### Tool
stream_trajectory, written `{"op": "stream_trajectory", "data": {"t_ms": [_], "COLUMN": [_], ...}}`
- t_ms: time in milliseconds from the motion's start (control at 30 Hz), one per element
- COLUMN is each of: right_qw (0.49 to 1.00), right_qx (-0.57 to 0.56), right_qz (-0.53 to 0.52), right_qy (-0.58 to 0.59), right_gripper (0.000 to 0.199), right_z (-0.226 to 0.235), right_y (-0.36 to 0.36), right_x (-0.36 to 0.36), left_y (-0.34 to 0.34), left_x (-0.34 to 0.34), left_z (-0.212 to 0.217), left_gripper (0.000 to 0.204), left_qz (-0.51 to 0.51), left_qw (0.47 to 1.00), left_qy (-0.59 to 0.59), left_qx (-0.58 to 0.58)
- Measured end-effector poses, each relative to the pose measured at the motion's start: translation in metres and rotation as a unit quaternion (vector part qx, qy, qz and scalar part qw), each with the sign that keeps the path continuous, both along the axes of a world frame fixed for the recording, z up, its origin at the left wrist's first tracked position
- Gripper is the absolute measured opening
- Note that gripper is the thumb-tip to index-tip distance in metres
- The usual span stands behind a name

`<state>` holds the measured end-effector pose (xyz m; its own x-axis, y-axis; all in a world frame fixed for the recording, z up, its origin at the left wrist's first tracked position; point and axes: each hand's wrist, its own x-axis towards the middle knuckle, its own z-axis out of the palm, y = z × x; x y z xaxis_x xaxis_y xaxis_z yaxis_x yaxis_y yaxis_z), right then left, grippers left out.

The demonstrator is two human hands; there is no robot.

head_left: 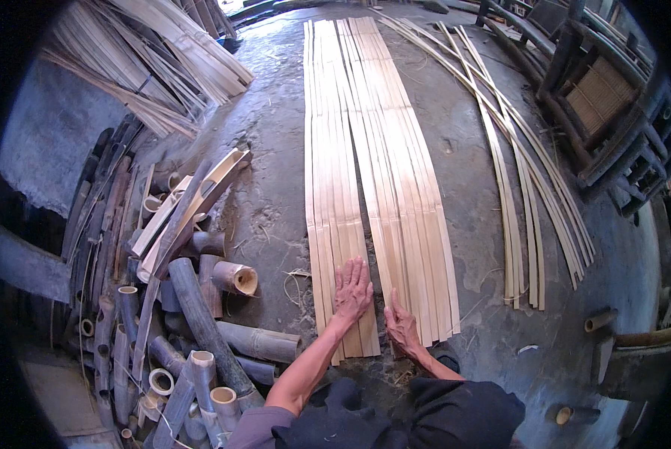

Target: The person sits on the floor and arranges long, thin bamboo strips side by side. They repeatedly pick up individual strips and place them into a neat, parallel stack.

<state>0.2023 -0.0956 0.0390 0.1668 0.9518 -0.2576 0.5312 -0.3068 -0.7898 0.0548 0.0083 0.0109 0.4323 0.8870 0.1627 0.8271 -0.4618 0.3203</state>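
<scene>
Two long panels of split bamboo lie side by side on the floor, a narrow dark gap between them. Flat on the near part of the left bamboo panel rests my left hand, its fingers stretched forward and close together. My right hand is at the near inner edge of the right bamboo panel, beside the gap. Its index finger points forward along that edge; the other fingers are partly hidden beneath the hand. It seems to press against the edge and holds nothing that I can make out.
Loose bamboo strips lie crossed on the floor to the right. Cut bamboo tubes are heaped at the left, with split lengths on top. Bundled slats lean at the far left. A dark bamboo chair stands at the right.
</scene>
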Motion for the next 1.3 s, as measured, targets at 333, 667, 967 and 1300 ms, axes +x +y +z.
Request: {"op": "stream_trajectory", "data": {"t_ms": [333, 667, 967, 1300], "right_qw": [0.994, 0.970, 0.977, 0.982], "right_qx": [0.025, 0.224, 0.129, 0.058], "right_qz": [-0.059, -0.002, 0.097, 0.107], "right_qy": [0.093, 0.097, 0.141, 0.147], "right_gripper": [0.058, 0.053, 0.049, 0.032], "right_z": [-0.008, 0.032, 0.028, 0.028], "right_y": [-0.004, -0.012, -0.011, -0.027], "right_x": [-0.007, -0.039, -0.074, -0.060], "left_y": [0.004, 0.024, 0.066, 0.036], "left_x": [0.004, 0.017, -0.042, -0.090], "left_z": [-0.002, 0.109, 0.069, 0.029], "left_gripper": [0.062, 0.051, 0.024, 0.027], "left_qz": [-0.006, 0.097, 0.268, 0.261], "left_qw": [1.000, 0.711, 0.832, 0.877], "left_qy": [0.005, -0.616, -0.439, -0.373], "left_qx": [0.002, -0.324, -0.209, -0.156]}}
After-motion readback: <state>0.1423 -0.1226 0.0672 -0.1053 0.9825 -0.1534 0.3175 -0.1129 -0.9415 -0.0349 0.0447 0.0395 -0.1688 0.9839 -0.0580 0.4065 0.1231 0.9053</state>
